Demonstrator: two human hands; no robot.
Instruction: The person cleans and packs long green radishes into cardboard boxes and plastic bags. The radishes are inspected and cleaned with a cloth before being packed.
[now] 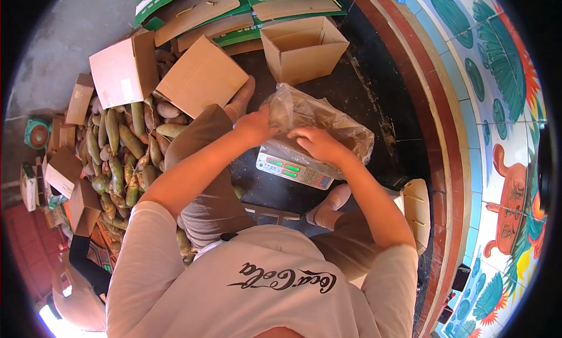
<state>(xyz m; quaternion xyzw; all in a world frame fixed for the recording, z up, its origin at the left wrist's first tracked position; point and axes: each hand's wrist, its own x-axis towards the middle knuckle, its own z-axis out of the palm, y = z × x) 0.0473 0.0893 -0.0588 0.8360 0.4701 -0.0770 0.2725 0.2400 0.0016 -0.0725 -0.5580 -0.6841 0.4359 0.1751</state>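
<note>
A clear plastic bag [345, 116] lines an open box that stands on a digital scale [295, 170] with lit green displays. My left hand [256, 127] is closed at the left edge of the lining, with the plastic under its fingers. Over the near side of the box, my right hand [316, 143] has its fingers apart and touching the plastic. The box walls are mostly covered by the crumpled bag, and its contents cannot be made out.
A heap of long green and brown gourds or root vegetables [120, 142] lies at the left. An open carton [304, 51] stands beyond the scale. More cartons [202, 77] rest near the heap. A tiled, painted wall [492, 133] runs along the right. Another person's dark sleeve [85, 260] shows lower left.
</note>
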